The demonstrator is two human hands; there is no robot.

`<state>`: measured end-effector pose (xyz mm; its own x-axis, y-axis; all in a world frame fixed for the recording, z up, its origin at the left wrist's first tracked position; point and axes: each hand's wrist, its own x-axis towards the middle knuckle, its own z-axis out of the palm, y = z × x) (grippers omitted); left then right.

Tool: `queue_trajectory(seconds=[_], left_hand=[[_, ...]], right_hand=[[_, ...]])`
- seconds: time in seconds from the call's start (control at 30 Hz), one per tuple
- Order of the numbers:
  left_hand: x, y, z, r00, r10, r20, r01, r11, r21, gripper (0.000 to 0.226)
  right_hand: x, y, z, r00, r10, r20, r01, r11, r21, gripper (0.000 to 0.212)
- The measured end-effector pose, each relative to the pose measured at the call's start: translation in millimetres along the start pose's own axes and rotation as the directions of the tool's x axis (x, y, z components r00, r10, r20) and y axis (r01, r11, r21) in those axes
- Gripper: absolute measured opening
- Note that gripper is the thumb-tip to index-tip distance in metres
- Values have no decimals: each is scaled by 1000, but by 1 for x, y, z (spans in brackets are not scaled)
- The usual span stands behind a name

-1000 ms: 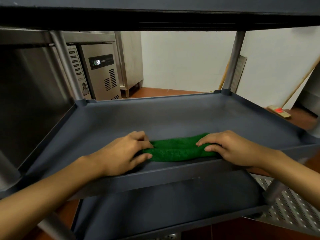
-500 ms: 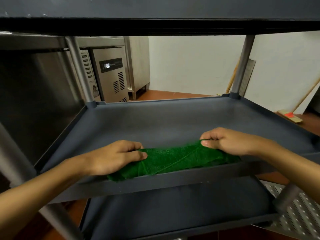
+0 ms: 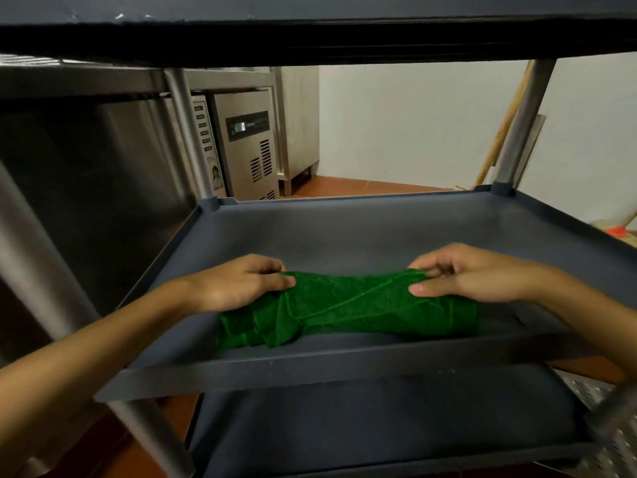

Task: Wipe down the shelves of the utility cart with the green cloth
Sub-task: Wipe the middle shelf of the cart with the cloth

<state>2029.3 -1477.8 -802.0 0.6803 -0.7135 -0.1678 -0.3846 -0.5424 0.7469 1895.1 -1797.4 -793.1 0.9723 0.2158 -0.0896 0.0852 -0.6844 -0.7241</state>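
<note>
We see cloth point(image 3: 348, 312) bunched on middle shelf point(image 3: 344, 232), near front lip. Left hand point(image 3: 238, 288) grips one end, right hand point(image 3: 472, 274) fingers point(image 3: 424, 289) pinch other. We judge mid-task; bottom shelf point(image 3: 344, 419) probably left.

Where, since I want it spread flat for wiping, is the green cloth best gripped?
Probably at its two ends, from above, one grip each. The green cloth lies bunched lengthwise by the near rim of the middle shelf; the left hand and right hand pinch its raised top edge there, so pulling apart should open it.
</note>
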Motion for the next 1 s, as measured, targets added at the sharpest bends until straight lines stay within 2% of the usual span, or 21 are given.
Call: queue_trajectory(seconds=[0.1,0.17,0.3,0.4,0.5,0.6,0.7,0.77,0.83,0.87,0.9,0.93,1.0], left_hand=[[9,12,0,998,70,8,-71,993,98,40],[15,23,1,990,137,32,-140,973,183,52],[46,43,4,962,272,-21,-254,922,293,25],[83,63,7,953,299,-42,-270,906,326,26],[138,87,10,945,314,-97,-249,876,414,27],[202,112,17,941,306,-145,-211,863,458,24],[268,129,29,910,328,-254,-157,839,520,24],[309,141,39,860,349,-372,-63,797,601,37],[341,154,50,776,389,-497,30,764,645,41],[355,157,57,748,398,-531,45,768,639,41],[366,155,65,745,391,-541,50,775,630,42],[376,149,77,771,372,-517,53,771,634,44],[388,131,104,862,303,-407,43,756,653,43]], right_hand=[[2,4,-11,998,-8,-57,8,1000,5,29],[0,8,-22,997,13,-82,-9,999,43,24],[-9,21,-55,990,69,-125,-55,992,109,19],[-15,32,-91,976,132,-175,-117,989,89,19],[-13,48,-135,950,171,-261,-190,981,-46,19],[2,70,-178,919,219,-328,-257,963,-76,17],[39,99,-214,867,228,-444,-367,894,-258,19],[69,124,-231,796,178,-578,-425,845,-325,26],[92,151,-238,677,112,-727,-430,862,-268,28],[100,164,-238,621,96,-778,-422,878,-228,27],[106,178,-235,597,102,-796,-416,887,-198,27],[111,193,-232,609,125,-784,-424,886,-188,26],[115,222,-220,697,223,-682,-490,842,-226,29]])
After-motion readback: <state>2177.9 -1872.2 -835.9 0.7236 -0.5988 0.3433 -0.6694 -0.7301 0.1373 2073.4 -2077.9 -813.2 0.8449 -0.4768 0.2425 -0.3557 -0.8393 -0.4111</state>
